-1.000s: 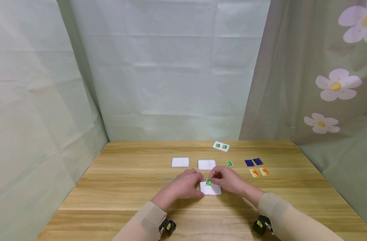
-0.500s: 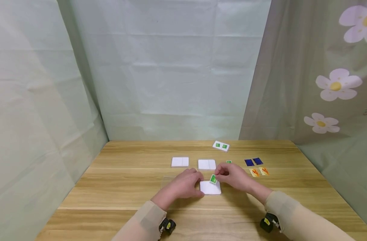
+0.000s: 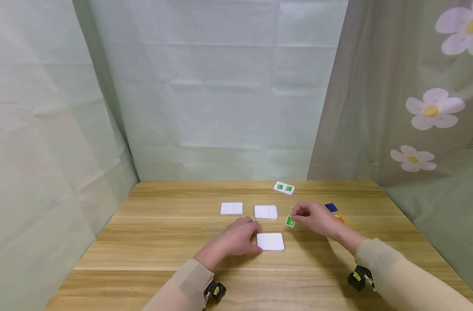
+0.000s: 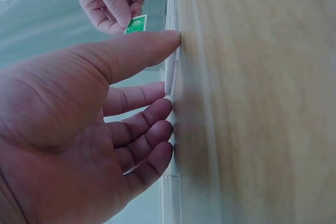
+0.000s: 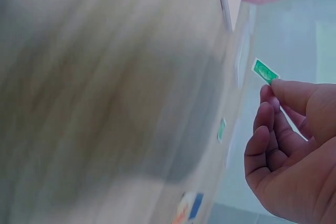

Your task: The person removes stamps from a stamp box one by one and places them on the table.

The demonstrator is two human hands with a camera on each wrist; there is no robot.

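Note:
My right hand (image 3: 295,216) pinches a small green card (image 3: 290,221) between thumb and fingertips and holds it just above the table, right of the white tiles. The same green card (image 5: 265,72) sticks up from the fingertips in the right wrist view. My left hand (image 3: 255,238) lies on the table with relaxed fingers. Its thumb (image 4: 157,43) touches the left edge of a blank white tile (image 3: 270,242). A second green card (image 3: 292,209) lies partly hidden behind the right hand.
Two more white tiles (image 3: 231,208) (image 3: 266,211) lie side by side further back. A white tile with two green squares (image 3: 284,188) sits near the far edge. A blue card (image 3: 331,207) and an orange card (image 3: 339,219) show behind the right hand. Curtains enclose the wooden table (image 3: 143,242).
The right hand has carried the green card from above the near white tile to the right and farther back. The left hand has stayed at the tile's left edge.

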